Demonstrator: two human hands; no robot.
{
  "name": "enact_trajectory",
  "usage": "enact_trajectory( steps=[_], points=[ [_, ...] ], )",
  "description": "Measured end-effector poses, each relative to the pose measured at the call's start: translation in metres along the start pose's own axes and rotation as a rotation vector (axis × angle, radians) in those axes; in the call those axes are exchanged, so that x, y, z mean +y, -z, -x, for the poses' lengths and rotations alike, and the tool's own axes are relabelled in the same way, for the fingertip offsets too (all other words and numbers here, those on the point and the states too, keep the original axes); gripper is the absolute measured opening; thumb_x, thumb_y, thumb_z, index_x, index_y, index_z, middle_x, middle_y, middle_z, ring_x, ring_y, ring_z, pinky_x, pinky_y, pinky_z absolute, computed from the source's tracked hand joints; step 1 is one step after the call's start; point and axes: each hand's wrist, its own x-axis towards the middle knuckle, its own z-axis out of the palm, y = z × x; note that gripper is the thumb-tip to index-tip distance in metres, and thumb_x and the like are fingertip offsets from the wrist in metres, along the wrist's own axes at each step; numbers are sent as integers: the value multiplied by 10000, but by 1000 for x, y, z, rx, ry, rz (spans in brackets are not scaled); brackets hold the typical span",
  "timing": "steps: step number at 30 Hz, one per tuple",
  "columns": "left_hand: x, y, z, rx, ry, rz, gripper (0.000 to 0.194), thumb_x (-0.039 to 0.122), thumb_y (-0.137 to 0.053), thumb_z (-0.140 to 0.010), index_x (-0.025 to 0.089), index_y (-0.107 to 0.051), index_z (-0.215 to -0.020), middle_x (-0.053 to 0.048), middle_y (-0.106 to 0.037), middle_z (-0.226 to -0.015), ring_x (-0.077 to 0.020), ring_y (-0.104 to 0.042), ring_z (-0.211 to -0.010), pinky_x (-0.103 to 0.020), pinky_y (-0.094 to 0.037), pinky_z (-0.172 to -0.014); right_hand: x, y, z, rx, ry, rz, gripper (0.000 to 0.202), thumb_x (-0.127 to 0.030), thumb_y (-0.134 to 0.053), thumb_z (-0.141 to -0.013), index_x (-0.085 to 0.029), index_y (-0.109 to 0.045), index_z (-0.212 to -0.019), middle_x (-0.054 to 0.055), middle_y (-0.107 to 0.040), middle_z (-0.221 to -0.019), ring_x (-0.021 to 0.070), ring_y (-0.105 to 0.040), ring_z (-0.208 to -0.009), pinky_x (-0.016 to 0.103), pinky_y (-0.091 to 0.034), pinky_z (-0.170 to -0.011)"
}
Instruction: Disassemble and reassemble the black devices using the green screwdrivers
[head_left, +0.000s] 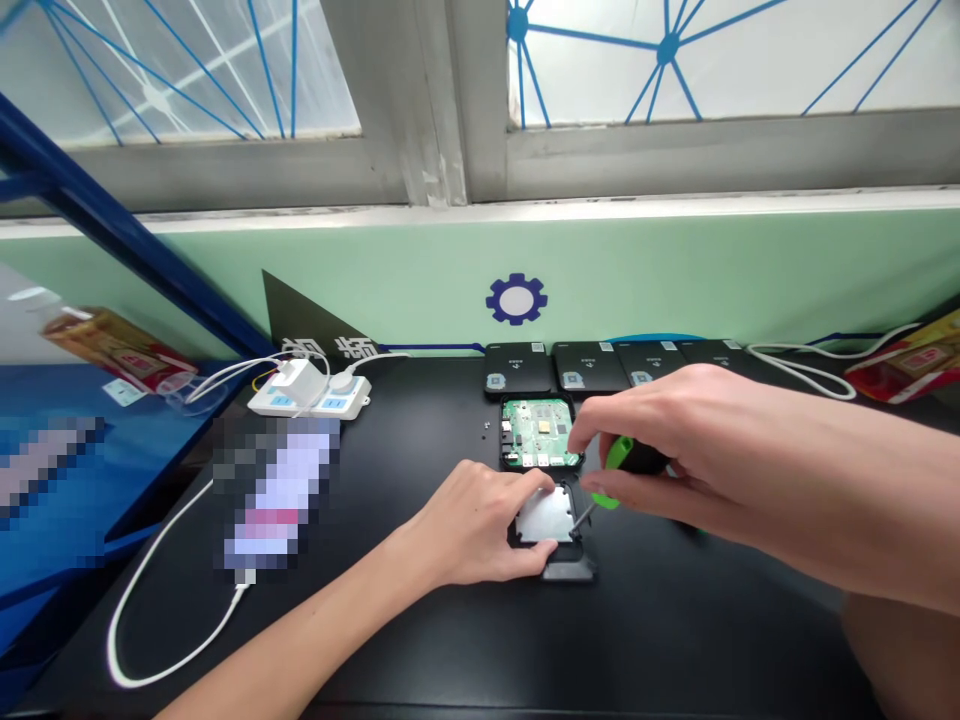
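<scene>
My left hand [491,525] grips a black plastic cover with a silver metal plate [541,515] in it, thumb on the near edge and fingers on the far edge. In my right hand [667,440] is a screwdriver [616,470] with a green and black handle. Its shaft slants down left, and the tip meets the plate's right edge; whether it sits in a screw I cannot tell. Just beyond lies an open black case holding a green circuit board [551,425]. A dark, flat piece [568,571] shows under the cover's near side.
Several closed black boxes [517,370] line the back by the wall. Tiny screws [486,427] lie left of the circuit board. A white power strip [341,400], a blurred-out phone [281,495] and its white cable [112,640] occupy the left side of the black table.
</scene>
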Motion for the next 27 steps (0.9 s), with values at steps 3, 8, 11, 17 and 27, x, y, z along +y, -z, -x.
enact_trajectory(
  steps=[3,8,11,17,27],
  points=[
    [0,-1,0,-1,6,11,439,397,-853,-853,237,-694,-1230,51,-758,-769,-230,-707,-614,-339,-312,-554,-2,0,-1,-11,11,-10,377,-638,-546,-1139,-303,-712,-1090,6,-726,-964,189,-663,-827,348,-419,-620],
    [-1,-2,1,0,4,18,439,394,-865,-847,235,-694,-1219,48,-765,-780,-235,-712,-623,-341,-307,-561,-4,-2,-5,-41,1,-7,413,-668,-476,-1157,-311,-666,-1072,-12,-705,-959,186,-638,-818,356,-423,-634],
    [-1,-2,1,0,8,23,426,392,-869,-847,235,-693,-1202,46,-769,-780,-231,-711,-620,-335,-284,-558,-4,-3,-5,-58,-7,-13,428,-684,-459,-1157,-312,-644,-1052,-16,-688,-938,188,-618,-805,358,-408,-634],
    [0,-1,-1,-10,11,22,452,390,-865,-856,241,-689,-1245,36,-785,-800,-236,-724,-635,-326,-276,-562,-4,-3,-3,-64,-18,-2,417,-681,-453,-1157,-318,-634,-1062,-28,-680,-953,183,-596,-800,370,-403,-650],
    [-2,-1,0,-37,19,20,380,430,-852,-884,241,-681,-1165,26,-807,-828,-244,-757,-672,-329,-296,-568,-3,-12,-5,18,43,59,341,-561,-554,-1150,-282,-668,-990,-18,-703,-898,177,-598,-719,363,-389,-651]
  ],
)
